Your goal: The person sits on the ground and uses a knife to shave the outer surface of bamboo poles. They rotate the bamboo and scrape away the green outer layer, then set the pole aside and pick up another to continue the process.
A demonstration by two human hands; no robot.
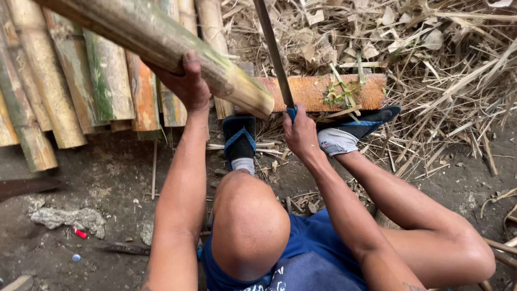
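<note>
Gripping a thick bamboo pole (pixel 161 40), the left hand (pixel 186 81) closes from below around the stem near its cut end, fingers wrapped over the far side; the grip is clamped on the pole. The pole runs tilted from the upper left corner of the view down to its cut end, which hangs just above a worn orange wooden block (pixel 318 91) lying on the ground.

The right hand (pixel 300 132) is shut tight around the blue handle of a long blade (pixel 273 51), which rises steeply away from the hand, its flat passing just beside the pole's cut end. Whether blade and pole touch cannot be told.

Green shavings lie on the block's right half. Two sandalled feet (pixel 239 143) rest on the bare earth just before the block. A row of cut bamboo lengths (pixel 70 91) lies side by side at the left, and dry bamboo litter (pixel 431 64) covers the ground beyond the block.
</note>
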